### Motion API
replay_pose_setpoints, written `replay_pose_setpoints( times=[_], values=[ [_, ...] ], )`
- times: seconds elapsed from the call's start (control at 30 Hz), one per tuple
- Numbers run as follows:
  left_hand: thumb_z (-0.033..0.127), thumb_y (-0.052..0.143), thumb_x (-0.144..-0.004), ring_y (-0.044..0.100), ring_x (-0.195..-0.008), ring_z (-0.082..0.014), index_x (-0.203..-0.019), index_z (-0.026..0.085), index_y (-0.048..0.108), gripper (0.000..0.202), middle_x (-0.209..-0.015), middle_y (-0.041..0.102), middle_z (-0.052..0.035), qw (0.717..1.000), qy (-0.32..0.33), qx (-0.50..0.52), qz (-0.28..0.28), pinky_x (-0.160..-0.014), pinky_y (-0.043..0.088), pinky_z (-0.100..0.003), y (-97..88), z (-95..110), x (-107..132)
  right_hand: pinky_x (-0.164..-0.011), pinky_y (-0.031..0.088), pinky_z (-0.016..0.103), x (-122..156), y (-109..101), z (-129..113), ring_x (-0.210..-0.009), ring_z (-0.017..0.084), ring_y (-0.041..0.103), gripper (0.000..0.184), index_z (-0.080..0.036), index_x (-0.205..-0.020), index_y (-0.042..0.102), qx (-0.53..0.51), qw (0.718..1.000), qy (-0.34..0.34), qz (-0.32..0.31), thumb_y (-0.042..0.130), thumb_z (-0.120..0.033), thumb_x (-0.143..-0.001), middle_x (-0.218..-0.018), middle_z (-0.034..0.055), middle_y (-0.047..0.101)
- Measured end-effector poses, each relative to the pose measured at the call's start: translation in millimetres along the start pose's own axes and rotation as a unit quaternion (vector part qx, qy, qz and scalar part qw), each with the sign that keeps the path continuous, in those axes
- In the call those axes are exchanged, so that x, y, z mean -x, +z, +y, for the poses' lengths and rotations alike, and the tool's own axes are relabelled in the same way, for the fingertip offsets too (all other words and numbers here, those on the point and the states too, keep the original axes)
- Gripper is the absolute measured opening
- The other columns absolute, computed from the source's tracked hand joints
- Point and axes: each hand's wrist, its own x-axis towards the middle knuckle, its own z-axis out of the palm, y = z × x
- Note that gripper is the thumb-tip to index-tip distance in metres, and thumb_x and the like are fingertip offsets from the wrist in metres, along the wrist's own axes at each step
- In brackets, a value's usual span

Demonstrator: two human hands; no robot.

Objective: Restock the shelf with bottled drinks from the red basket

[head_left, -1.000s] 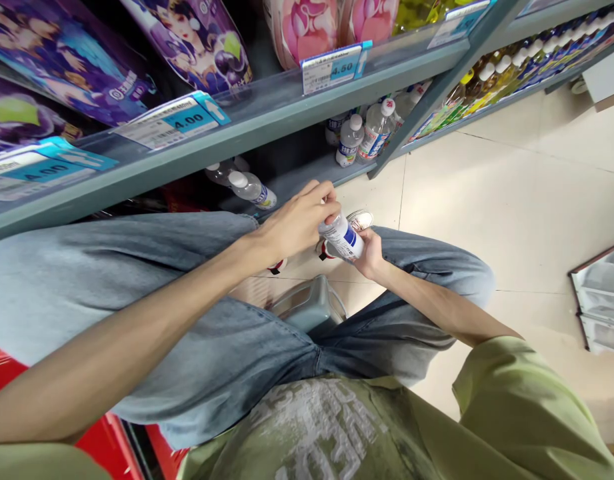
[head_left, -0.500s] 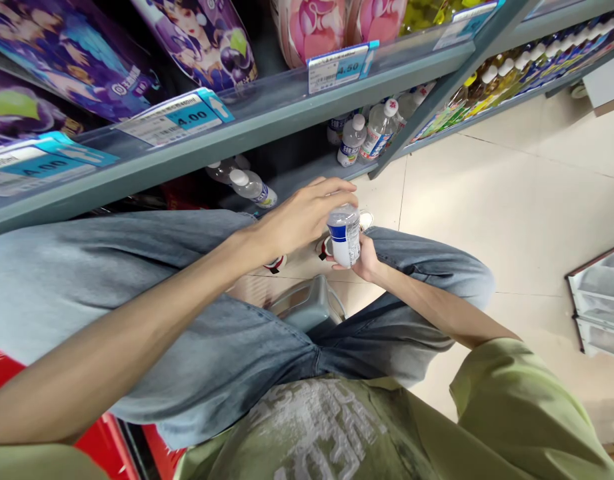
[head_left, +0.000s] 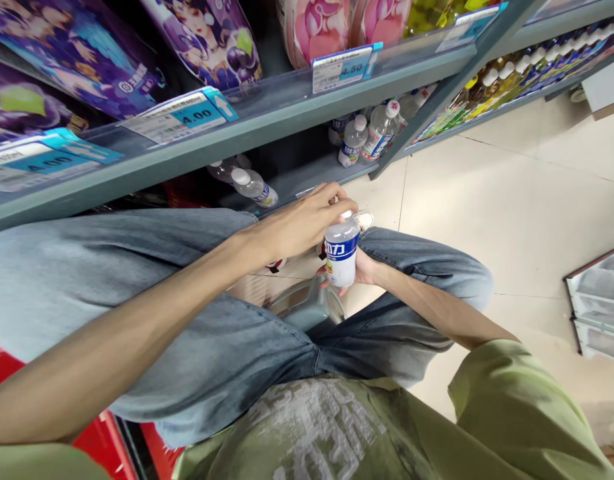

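Observation:
A drink bottle with a white cap and a blue and white label is held upright over the gap between my knees. My right hand grips it from behind and the right side, with fingertips showing around its lower part. From above, my left hand reaches over with bent fingers closed at the bottle's cap, which they partly cover. On the bottom shelf, similar bottles stand at the right end, and another bottle with a white cap is near my left knee.
A grey shelf edge with price tags runs above my hands; large purple bottles stand on it. Below the held bottle is a grey stool between my legs. A white rack stands at the right on the tiled floor.
The bottle has turned so its label's large characters and fruit picture face me, and has come slightly lower and nearer. My left fingers have curled in at its cap.

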Motion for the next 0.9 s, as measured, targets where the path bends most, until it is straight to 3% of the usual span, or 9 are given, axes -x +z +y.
replay_pose_setpoints(
  times=[0.1, 0.23, 0.33, 0.47, 0.63, 0.73, 0.9],
  values=[
    [0.031, 0.034, -0.107, 0.057, -0.112, -0.0227, -0.125, 0.020, 0.061, 0.034, -0.122, 0.053, -0.0112, 1.000, -0.020, -0.012, -0.015, -0.100, 0.048, -0.038, 1.6, 2, 1, -0.052, 0.059, 0.040, -4, -5, 1, -0.085, 0.033, 0.074, 0.069, -0.009, -0.108, 0.060, 0.021, 0.999, 0.035, -0.036, 0.012, -0.058, -0.104, -0.109, 0.0227, 0.071],
    [0.033, 0.033, -0.107, 0.059, -0.103, -0.0225, -0.120, 0.019, 0.061, 0.034, -0.115, 0.054, -0.0106, 0.997, -0.048, -0.046, -0.033, -0.094, 0.050, -0.037, 2.9, 9, -2, -0.071, 0.062, 0.045, -8, -6, 7, -0.081, 0.029, 0.072, 0.077, -0.003, -0.090, 0.066, 0.049, 0.991, 0.082, -0.098, 0.011, -0.055, -0.106, -0.097, 0.0252, 0.073],
    [0.035, 0.035, -0.107, 0.060, -0.107, -0.0255, -0.118, 0.015, 0.061, 0.035, -0.112, 0.058, -0.0118, 0.995, -0.044, -0.079, -0.038, -0.098, 0.049, -0.039, 2.9, 13, -4, -0.080, 0.061, 0.045, -9, -2, 9, -0.078, 0.027, 0.072, 0.072, -0.006, -0.081, 0.065, 0.021, 0.994, 0.046, -0.097, 0.013, -0.047, -0.108, -0.082, 0.0208, 0.072],
    [0.042, 0.044, -0.105, 0.064, -0.101, -0.0274, -0.109, 0.012, 0.062, 0.035, -0.106, 0.065, -0.0126, 0.990, -0.081, -0.108, -0.042, -0.090, 0.050, -0.038, 0.4, 18, -7, -0.069, 0.062, 0.045, -6, 3, 4, -0.075, 0.028, 0.072, 0.053, -0.015, -0.085, 0.059, -0.041, 0.998, -0.032, -0.029, 0.019, -0.040, -0.107, -0.070, 0.0109, 0.069],
    [0.044, 0.044, -0.105, 0.066, -0.084, -0.0257, -0.106, 0.012, 0.063, 0.037, -0.093, 0.068, -0.0110, 0.971, -0.177, -0.157, -0.033, -0.073, 0.046, -0.034, -8.9, 21, -9, -0.054, 0.061, 0.042, 0, 4, -2, -0.068, 0.029, 0.074, 0.053, -0.017, -0.093, 0.055, -0.001, 1.000, 0.024, 0.001, 0.018, -0.052, -0.105, -0.075, 0.0085, 0.070],
    [0.047, 0.044, -0.103, 0.068, -0.085, -0.0290, -0.105, 0.012, 0.066, 0.041, -0.087, 0.068, -0.0128, 0.955, -0.232, -0.186, -0.004, -0.076, 0.046, -0.037, -14.1, 18, -10, -0.050, 0.061, 0.038, 2, 8, -4, -0.068, 0.028, 0.075, 0.059, -0.016, -0.102, 0.056, 0.018, 1.000, -0.015, 0.019, 0.012, -0.056, -0.106, -0.077, 0.0085, 0.071],
    [0.048, 0.046, -0.098, 0.067, -0.103, -0.0383, -0.095, 0.013, 0.072, 0.044, -0.086, 0.067, -0.0170, 0.926, -0.332, -0.174, 0.046, -0.092, 0.047, -0.048, -15.7, 13, -10, -0.042, 0.057, 0.029, 1, 7, -4, -0.059, 0.024, 0.074, 0.070, -0.013, -0.104, 0.058, 0.030, 0.998, -0.046, 0.034, 0.004, -0.059, -0.106, -0.076, 0.0097, 0.072]
  ],
)
